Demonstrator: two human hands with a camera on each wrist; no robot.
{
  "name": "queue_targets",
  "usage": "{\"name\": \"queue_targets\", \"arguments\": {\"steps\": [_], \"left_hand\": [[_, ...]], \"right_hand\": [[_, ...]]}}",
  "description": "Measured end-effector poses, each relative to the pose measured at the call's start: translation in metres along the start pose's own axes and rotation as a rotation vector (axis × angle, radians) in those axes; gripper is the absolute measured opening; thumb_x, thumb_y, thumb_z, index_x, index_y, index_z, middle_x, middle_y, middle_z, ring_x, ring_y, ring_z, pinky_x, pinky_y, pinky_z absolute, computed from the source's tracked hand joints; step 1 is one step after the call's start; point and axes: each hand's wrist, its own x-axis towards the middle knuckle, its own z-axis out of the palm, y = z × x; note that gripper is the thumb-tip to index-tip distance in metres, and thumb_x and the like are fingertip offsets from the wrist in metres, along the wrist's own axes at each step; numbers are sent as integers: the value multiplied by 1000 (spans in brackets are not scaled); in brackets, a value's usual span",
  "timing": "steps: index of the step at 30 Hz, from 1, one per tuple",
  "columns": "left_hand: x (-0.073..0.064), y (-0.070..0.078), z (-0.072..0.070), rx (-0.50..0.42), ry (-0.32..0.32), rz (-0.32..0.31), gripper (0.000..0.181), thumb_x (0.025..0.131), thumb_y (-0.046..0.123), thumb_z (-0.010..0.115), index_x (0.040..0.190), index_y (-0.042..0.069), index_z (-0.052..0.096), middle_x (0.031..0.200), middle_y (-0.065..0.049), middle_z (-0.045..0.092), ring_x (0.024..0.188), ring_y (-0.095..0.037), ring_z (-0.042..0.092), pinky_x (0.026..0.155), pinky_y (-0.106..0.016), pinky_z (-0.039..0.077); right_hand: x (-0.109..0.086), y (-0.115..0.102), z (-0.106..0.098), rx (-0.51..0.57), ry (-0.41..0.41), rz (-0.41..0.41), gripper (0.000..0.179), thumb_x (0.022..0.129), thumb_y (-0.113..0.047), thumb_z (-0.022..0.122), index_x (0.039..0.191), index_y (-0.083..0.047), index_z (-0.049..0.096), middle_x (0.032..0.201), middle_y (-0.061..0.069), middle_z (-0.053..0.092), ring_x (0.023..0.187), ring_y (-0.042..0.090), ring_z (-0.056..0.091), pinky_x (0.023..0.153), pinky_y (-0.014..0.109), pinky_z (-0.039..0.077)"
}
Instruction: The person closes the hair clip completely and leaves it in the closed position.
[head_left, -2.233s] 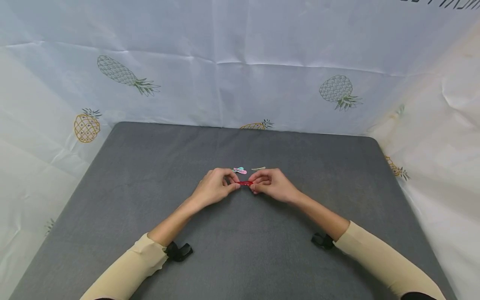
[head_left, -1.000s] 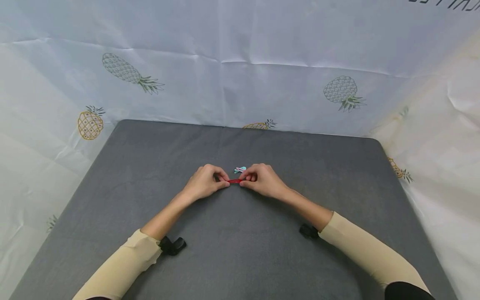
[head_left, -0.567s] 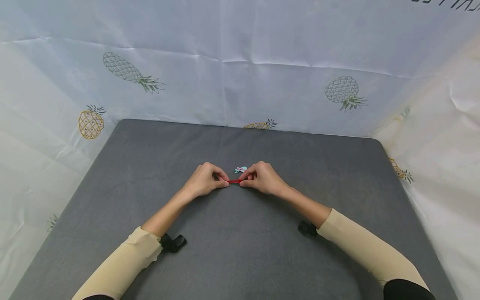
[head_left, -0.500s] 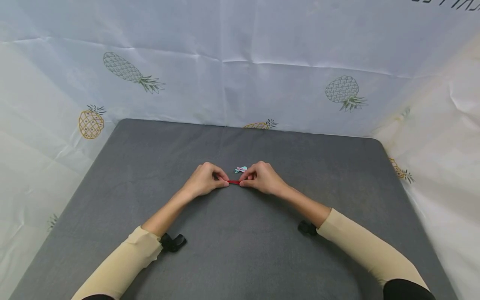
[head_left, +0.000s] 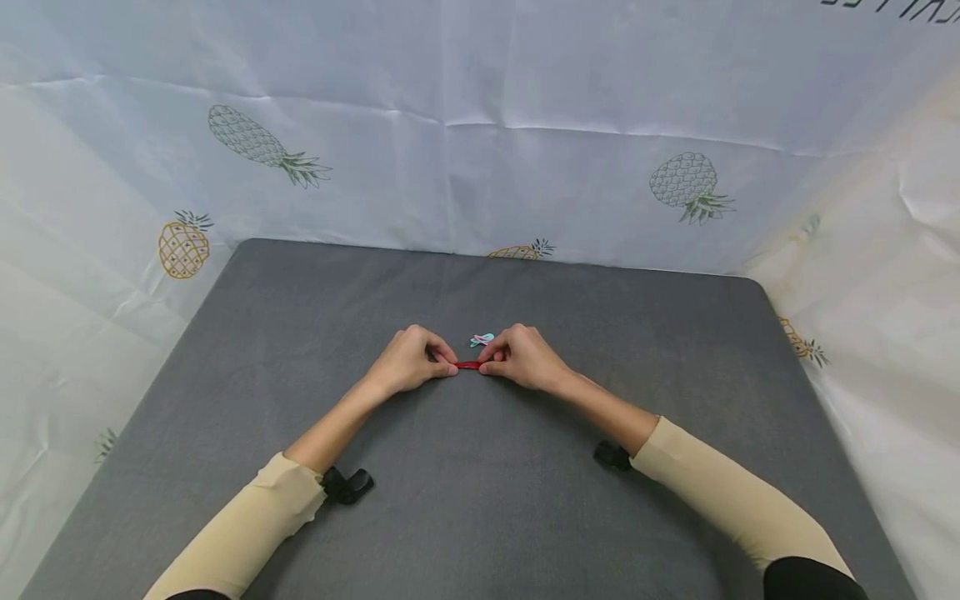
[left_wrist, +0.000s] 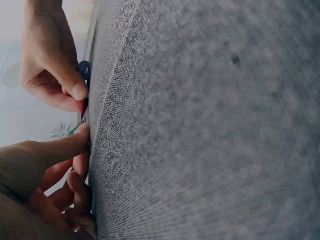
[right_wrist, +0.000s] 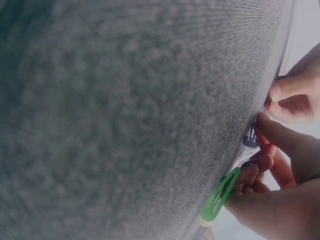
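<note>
A red hair clip (head_left: pixel 469 365) lies between my two hands, close over the grey cloth in the head view. My left hand (head_left: pixel 411 360) pinches its left end between thumb and fingers, and my right hand (head_left: pixel 525 358) pinches the right end. The fingertips hide both ends, so only the middle shows. Just behind my hands, a teal and pink bundle of hair clips (head_left: pixel 482 339) rests on the table. Close to my right hand, a green snap hair clip (right_wrist: pixel 220 195) and a dark blue hair clip (right_wrist: pixel 251 137) appear in the right wrist view.
The grey cloth-covered table (head_left: pixel 480 500) reaches back to a white pineapple-printed curtain (head_left: pixel 480 183). More white curtain (head_left: pixel 885 333) hangs along the right side. Black straps with wrist cameras (head_left: pixel 348 486) sit below both hands.
Since the earliest frame, both hands have shifted slightly left with the red hair clip, and the right hand now covers the pale clip behind it. During the last half second they hold nearly still.
</note>
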Motion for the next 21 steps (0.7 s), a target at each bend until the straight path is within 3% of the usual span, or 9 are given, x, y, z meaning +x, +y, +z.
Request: {"name": "queue_targets", "arguments": {"steps": [21], "left_hand": [[1,-1,-1,-12,-8,20,7,92,16,88,92,10,85,81,-3,80,67,-6,62,65,-25,47]], "right_hand": [[0,-1,-4,8,17,-14,8,94,-15,86,98,-9,87,73,1,73,58,5,51,55,20,41]]}}
